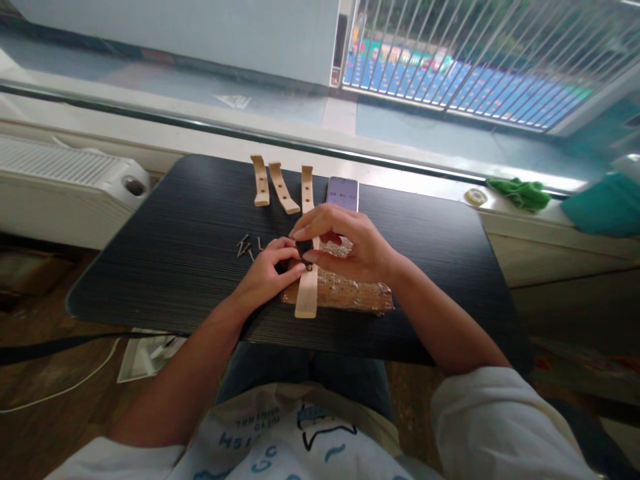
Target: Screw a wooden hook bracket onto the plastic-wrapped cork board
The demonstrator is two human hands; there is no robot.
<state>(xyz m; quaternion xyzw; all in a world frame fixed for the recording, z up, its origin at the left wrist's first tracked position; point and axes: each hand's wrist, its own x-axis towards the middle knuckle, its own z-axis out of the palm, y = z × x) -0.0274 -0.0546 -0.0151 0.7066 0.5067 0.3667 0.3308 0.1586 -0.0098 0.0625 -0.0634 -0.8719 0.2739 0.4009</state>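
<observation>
A pale wooden strip (307, 300) lies lengthwise across a brown, plastic-wrapped block (350, 293) at the table's near side. My right hand (353, 243) reaches over from the right, its thumb and fingers closed on a small black piece (303, 249) just above the strip. Against the strip's left side rests my left hand (273, 270), thumb and fingers drawn together by a small dark metal part (309, 267); what they grip is hidden. Several screws (244, 247) are scattered left of my left hand. Farther back are three curved wooden pieces with holes, including one (261, 181) at the left.
The black table (165, 247) stands against a window sill. A phone (343, 193) showing a timer lies behind my right hand. On the sill are a tape roll (476, 197), a green cloth (523, 195) and a teal container (603, 205). A radiator (75, 173) is at left.
</observation>
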